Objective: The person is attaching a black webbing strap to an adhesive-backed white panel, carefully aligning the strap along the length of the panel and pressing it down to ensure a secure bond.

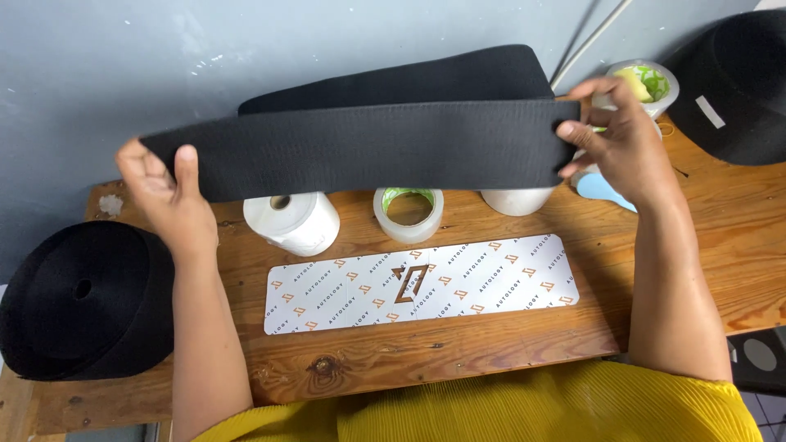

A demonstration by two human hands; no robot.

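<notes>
Both my hands raised above the worktop (491,327), left hand (168,196) and right hand (618,135) each closed on one end of a black elastic band (360,147) stretched flat, white patterned card (422,282) beneath near the front edge.

Top of the white roll (514,199) behind the black band (360,150); black spool (733,82) cut off at the edge.

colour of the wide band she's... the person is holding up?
Plain black band, stretched between left hand and right hand; head view.
</notes>
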